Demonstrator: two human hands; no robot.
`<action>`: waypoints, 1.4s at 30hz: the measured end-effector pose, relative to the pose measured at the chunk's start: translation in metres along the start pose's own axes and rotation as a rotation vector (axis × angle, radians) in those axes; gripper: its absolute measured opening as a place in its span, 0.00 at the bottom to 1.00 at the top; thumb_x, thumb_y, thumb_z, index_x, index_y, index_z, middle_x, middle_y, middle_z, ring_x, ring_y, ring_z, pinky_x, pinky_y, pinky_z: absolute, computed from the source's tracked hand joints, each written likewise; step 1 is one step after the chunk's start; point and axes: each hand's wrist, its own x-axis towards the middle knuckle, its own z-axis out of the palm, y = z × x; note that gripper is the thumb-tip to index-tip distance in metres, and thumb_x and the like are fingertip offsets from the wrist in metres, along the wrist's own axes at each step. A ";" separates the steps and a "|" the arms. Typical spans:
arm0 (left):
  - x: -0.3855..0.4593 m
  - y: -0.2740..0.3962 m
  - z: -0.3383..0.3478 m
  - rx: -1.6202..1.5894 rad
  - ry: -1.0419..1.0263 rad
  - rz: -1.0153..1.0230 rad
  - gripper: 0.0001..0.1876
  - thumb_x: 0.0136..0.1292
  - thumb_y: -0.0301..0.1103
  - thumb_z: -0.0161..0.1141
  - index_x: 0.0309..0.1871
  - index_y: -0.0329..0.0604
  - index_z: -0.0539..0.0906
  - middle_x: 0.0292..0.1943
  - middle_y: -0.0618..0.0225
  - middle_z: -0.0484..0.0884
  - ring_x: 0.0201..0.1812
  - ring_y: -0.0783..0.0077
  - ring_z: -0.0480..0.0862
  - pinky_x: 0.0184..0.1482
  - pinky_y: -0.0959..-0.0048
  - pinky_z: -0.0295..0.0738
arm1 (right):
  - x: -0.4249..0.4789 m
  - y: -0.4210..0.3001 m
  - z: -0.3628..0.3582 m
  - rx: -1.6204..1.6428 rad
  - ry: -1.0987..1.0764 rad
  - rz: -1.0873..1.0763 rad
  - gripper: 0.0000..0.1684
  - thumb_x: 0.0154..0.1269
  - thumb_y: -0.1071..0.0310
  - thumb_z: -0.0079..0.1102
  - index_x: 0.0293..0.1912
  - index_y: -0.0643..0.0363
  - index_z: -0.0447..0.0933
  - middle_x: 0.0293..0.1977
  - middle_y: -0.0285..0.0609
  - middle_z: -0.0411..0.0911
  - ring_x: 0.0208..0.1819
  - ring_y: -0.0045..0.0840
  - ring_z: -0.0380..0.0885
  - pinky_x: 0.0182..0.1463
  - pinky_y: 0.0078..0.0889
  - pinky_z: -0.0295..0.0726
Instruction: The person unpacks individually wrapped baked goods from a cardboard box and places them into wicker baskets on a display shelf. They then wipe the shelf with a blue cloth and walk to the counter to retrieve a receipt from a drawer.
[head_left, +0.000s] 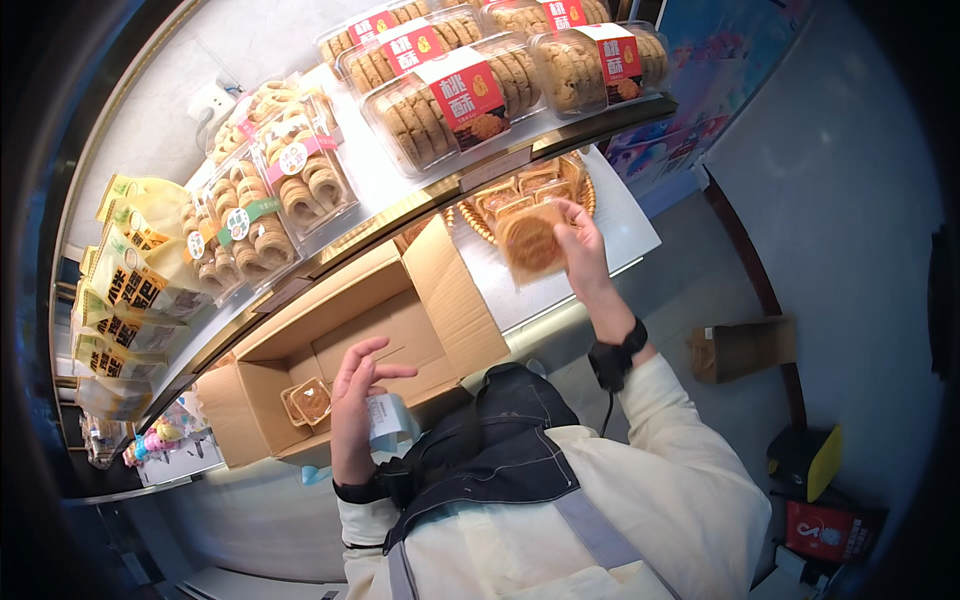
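Note:
Between the thumb and fingers of my right hand (589, 255) is a wrapped round pastry (531, 241) in a clear square packet. It is held in front of a wicker basket (591, 196) that contains several similar packets. My left hand (354, 401) hovers over the near side of an open cardboard box (371, 322), fingers apart and nothing in them. Inside the box, at its left end, lie wrapped pastries (309, 401), partly overlapping. A white printed paper (384, 421) shows beside my left wrist; what supports it is hidden.
Above the box runs a shelf edge (405, 221). On that shelf stand clear boxes of cookies (416, 135), boxes of ring-shaped snacks (251, 217) and yellow snack bags (127, 277). A brown paper bag (742, 349) is on the right, with a black-and-yellow object (810, 461) nearer me.

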 end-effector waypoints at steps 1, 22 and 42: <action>-0.003 -0.007 -0.009 -0.001 0.051 -0.009 0.16 0.71 0.39 0.44 0.56 0.41 0.71 0.33 0.53 0.85 0.12 0.87 0.69 0.15 0.89 0.62 | 0.020 0.004 -0.009 0.060 0.084 -0.031 0.21 0.67 0.75 0.48 0.59 0.63 0.62 0.47 0.40 0.76 0.45 0.13 0.74 0.52 0.16 0.73; -0.039 -0.051 -0.043 -0.040 0.376 0.044 0.16 0.71 0.39 0.44 0.52 0.38 0.74 0.20 0.68 0.76 0.21 0.83 0.70 0.24 0.84 0.62 | 0.159 0.080 -0.101 -1.089 0.301 -0.367 0.29 0.55 0.63 0.66 0.55 0.59 0.67 0.52 0.51 0.69 0.56 0.46 0.64 0.63 0.43 0.59; -0.036 -0.058 -0.047 -0.087 0.319 0.072 0.12 0.70 0.33 0.46 0.49 0.37 0.75 0.20 0.71 0.72 0.23 0.84 0.70 0.27 0.87 0.61 | 0.148 0.039 -0.049 -1.335 0.341 -0.257 0.52 0.44 0.44 0.72 0.59 0.67 0.58 0.52 0.58 0.68 0.58 0.49 0.66 0.61 0.52 0.64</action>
